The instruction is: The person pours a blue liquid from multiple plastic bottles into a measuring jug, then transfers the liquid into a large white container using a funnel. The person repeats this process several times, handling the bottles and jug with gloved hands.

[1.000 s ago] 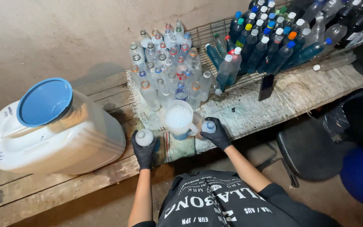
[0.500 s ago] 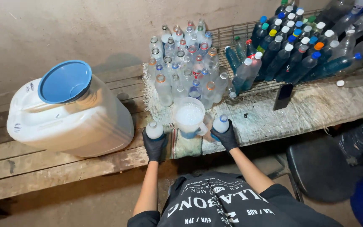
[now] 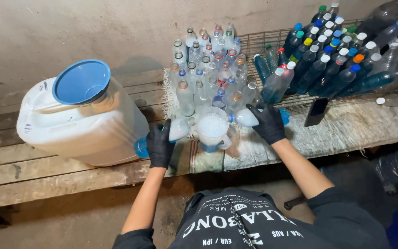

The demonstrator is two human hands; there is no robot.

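Left of the foam-filled jug [image 3: 212,129] on the counter [image 3: 70,177], the gloved left hand [image 3: 160,145] is clamped on a tilted plastic bottle [image 3: 175,130]. To the jug's right, the gloved right hand [image 3: 268,122] grips another tipped bottle [image 3: 246,118], both mouths at its rim.

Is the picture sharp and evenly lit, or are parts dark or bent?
Head view: fairly sharp; light falls on the white plastic jerrycan and clear plastic jug between black-gloved left hand and right hand; lower corners sink into shadow; the wooden bench bows, wide-angle distortion.
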